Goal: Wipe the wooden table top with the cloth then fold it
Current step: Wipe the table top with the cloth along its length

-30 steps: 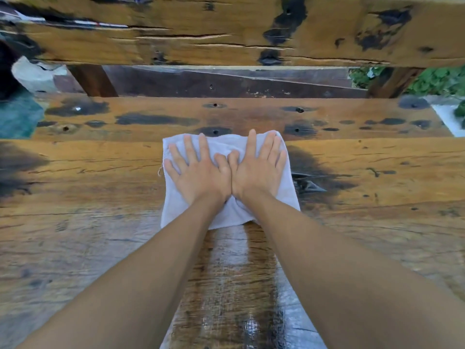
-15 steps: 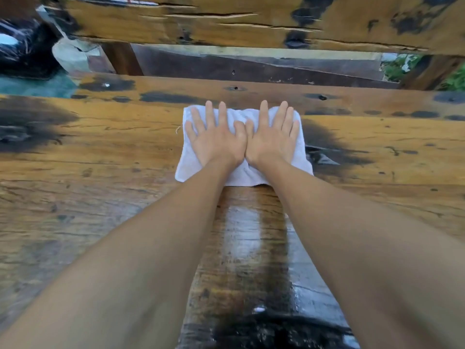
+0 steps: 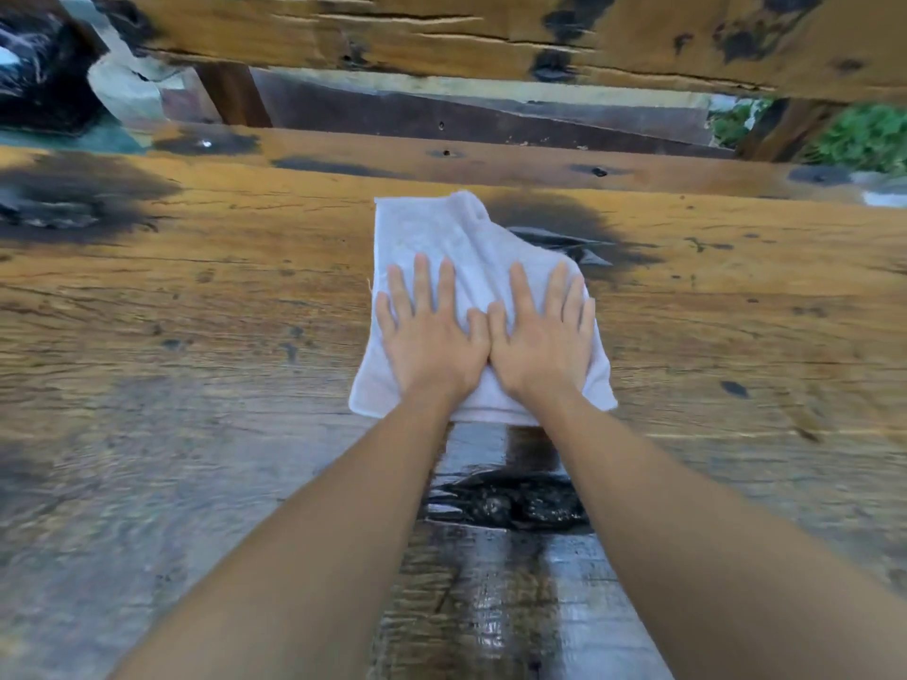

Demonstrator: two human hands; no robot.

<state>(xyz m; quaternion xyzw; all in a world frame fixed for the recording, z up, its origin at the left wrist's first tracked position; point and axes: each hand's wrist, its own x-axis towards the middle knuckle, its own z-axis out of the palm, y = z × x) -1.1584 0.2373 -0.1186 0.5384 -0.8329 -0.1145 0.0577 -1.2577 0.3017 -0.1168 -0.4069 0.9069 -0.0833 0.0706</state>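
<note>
White cloth [image 3: 461,247] lies flat on wooden table top [image 3: 196,296]; left hand [image 3: 434,336] and right hand [image 3: 542,336] press it, palms open, fingers spread. Judged soft, light, limp, likely damp: grip corners for folding.

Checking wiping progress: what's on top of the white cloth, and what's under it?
Left hand and right hand press flat on the cloth. Under it lies the wooden table; that patch is hidden.

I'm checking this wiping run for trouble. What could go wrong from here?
1. Both hands, left hand and right hand, press only the near half of the cloth; its free far end may bunch.
2. The cracked dark knot beside it could snag the cloth.
</note>
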